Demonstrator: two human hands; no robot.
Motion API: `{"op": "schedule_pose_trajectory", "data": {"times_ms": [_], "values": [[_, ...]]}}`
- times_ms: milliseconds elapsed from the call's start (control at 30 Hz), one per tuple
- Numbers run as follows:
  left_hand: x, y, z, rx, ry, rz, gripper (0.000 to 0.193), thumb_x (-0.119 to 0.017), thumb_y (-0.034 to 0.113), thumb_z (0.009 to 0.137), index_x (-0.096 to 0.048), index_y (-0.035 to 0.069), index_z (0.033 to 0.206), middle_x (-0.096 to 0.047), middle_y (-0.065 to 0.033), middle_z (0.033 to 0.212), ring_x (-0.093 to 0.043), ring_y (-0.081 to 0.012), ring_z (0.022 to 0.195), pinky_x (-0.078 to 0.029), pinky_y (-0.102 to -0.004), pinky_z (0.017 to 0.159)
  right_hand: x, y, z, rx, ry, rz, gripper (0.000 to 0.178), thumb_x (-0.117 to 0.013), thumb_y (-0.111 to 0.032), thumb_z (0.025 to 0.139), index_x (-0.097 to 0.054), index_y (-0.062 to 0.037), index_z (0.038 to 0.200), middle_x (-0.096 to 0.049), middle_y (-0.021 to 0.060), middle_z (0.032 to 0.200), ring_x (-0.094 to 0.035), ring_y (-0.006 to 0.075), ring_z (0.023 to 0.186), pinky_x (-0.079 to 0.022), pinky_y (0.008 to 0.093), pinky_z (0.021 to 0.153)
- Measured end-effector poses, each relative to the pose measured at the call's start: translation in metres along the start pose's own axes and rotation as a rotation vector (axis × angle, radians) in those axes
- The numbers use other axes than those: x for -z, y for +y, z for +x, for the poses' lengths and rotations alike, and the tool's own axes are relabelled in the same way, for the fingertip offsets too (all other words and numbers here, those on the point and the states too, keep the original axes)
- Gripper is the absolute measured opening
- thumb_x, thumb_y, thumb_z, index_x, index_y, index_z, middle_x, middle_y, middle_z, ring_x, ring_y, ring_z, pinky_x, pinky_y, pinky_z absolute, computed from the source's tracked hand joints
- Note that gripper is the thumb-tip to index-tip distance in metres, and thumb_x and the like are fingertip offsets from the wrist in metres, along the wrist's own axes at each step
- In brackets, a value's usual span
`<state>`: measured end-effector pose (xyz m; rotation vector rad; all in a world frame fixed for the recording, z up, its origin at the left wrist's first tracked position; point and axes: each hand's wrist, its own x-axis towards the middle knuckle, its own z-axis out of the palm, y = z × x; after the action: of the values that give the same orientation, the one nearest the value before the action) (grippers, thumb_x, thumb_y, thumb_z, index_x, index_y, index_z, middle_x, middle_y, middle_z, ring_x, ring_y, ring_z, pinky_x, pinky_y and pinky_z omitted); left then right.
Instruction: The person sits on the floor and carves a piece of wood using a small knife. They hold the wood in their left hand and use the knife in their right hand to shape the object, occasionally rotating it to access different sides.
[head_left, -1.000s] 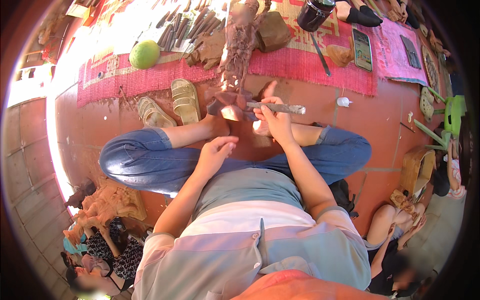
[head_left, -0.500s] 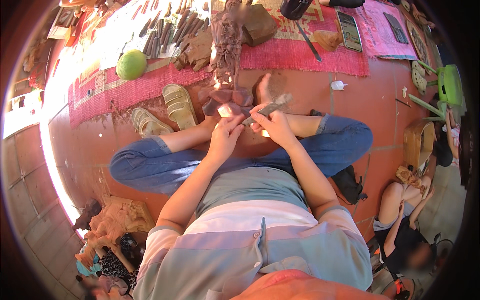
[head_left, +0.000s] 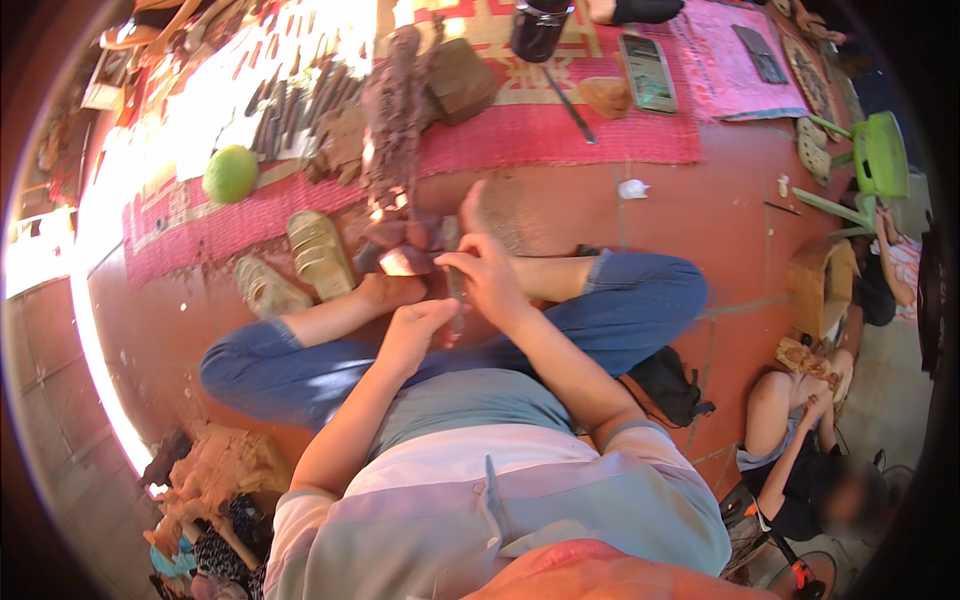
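Sandals [head_left: 322, 262], two, lie left of one carving [head_left: 392, 125]; beside it, right hand [head_left: 487, 275] pinches one strip [head_left: 457, 292], narrow, greyish, blurred; left hand [head_left: 413, 325] curls, grip unclear.

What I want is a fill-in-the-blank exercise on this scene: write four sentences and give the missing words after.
1. Vertically in the picture, the left hand, by a slim tool, sits ____ than the right hand.
2. The colour of the round fruit is ____.
3. In the picture, the sandals lie to the ____ of the carving.
4. The colour of the jeans is ____.

Missing words: lower; green; left; blue.
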<state>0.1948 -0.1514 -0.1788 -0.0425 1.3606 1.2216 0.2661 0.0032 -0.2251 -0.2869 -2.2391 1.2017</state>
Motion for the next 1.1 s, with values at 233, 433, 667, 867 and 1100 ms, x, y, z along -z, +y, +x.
{"op": "schedule_pose_trajectory", "data": {"times_ms": [233,433,667,867,1100], "values": [[-0.034,0.018,0.015,-0.823,0.478,0.748,0.028,-0.068,0.007,0.078,-0.061,0.005,0.105,-0.059,-0.0045,0.091,-0.06,-0.0181,0.083,-0.05,-0.0281,0.071,0.018,-0.009,0.012,-0.516,0.142,0.506,0.007,-0.06,-0.003,0.086,-0.056,-0.0036,0.092,-0.056,0.0043,0.078,-0.058,0.0106,0.064,-0.045,0.0243,0.055],[-0.014,0.019,0.015,-0.989,0.551,1.171,0.024,-0.069,0.0,0.068,-0.061,0.006,0.091,-0.059,-0.007,0.085,-0.056,-0.0272,0.078,-0.046,-0.0368,0.069,0.014,-0.035,0.002,-0.638,-0.039,0.702,0.008,-0.062,-0.009,0.087,-0.055,-0.0042,0.088,-0.054,0.0004,0.075,-0.054,0.0045,0.062,-0.042,0.0177,0.053],[0.027,0.009,0.007,-1.007,0.238,1.022,0.025,-0.067,0.008,0.066,-0.064,0.004,0.091,-0.062,-0.0113,0.09,-0.062,-0.029,0.08,-0.05,-0.0345,0.072,-0.004,-0.076,-0.003,0.084,-0.21,0.517,0.017,-0.066,-0.018,0.08,-0.058,-0.0053,0.071,-0.053,0.0052,0.072,-0.051,0.0229,0.075,-0.038,0.0362,0.074],[0.038,0.01,0.007,-1.005,0.18,1.064,0.028,-0.065,0.009,0.068,-0.064,0.002,0.096,-0.064,-0.0151,0.095,-0.063,-0.032,0.09,-0.051,-0.039,0.08,-0.019,-0.078,-0.009,0.137,-0.433,0.474,0.027,-0.067,-0.019,0.078,-0.052,-0.0063,0.059,-0.049,0.0044,0.064,-0.048,0.0224,0.07,-0.035,0.0348,0.071],[0.058,0.034,0.052,-1.119,0.265,1.167,0.033,-0.056,0.007,0.072,-0.062,-0.002,0.104,-0.061,-0.0179,0.107,-0.059,-0.0317,0.103,-0.049,-0.036,0.088,-0.048,-0.047,0.009,0.267,-0.266,0.342,0.028,-0.068,-0.01,0.069,-0.045,-0.0055,0.055,-0.046,0.0057,0.063,-0.048,0.0258,0.068,-0.036,0.0371,0.067]]}}
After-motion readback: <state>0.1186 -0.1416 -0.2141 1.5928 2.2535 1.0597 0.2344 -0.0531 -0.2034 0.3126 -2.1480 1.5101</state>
